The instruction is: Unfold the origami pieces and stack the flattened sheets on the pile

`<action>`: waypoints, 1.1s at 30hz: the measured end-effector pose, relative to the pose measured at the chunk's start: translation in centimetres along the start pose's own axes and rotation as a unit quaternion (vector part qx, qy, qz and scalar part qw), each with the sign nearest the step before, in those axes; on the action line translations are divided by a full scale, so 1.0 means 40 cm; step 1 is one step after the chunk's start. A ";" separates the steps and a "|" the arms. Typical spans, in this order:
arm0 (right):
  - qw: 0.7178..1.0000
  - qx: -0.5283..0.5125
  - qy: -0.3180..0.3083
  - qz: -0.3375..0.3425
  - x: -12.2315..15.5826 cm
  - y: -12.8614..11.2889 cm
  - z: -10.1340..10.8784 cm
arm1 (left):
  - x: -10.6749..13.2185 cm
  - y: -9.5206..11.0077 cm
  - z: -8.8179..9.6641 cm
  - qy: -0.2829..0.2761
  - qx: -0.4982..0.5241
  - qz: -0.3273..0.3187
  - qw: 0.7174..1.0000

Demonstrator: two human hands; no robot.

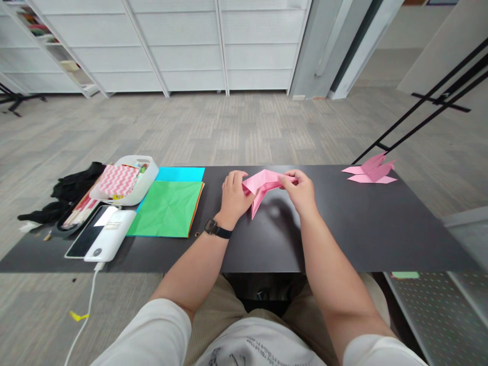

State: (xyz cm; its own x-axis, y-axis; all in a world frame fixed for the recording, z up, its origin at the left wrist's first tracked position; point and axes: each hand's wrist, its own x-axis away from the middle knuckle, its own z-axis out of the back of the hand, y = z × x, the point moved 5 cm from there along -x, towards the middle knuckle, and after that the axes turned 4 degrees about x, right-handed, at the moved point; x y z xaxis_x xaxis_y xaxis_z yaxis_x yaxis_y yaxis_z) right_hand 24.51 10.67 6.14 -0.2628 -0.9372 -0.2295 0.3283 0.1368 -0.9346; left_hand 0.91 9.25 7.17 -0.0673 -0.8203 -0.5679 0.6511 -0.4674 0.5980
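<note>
While the folded pink paper (264,178) was pinched above the desk (362,223) by a nearly closed left hand (235,196) and right hand (302,193), tearing could have been caused by uneven pulling.

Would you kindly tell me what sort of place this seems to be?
Probably an office or workroom: white panelled units stand along the far side of a grey patterned carpet, and a green square paper sheet lies on the dark flat-topped table.
</note>
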 end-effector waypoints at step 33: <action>0.991 -0.100 0.027 -0.080 -0.037 0.016 0.061 | -0.019 -0.098 -0.044 -0.083 0.431 0.256 0.862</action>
State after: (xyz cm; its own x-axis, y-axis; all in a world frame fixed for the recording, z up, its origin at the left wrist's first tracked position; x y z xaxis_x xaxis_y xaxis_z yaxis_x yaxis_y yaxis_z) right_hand 27.33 11.36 6.54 -0.3466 -0.9343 -0.0833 0.0926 0.0543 -0.9942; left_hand -0.26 12.29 4.29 -0.0911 -0.9940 -0.0602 -0.1704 -0.0440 0.9844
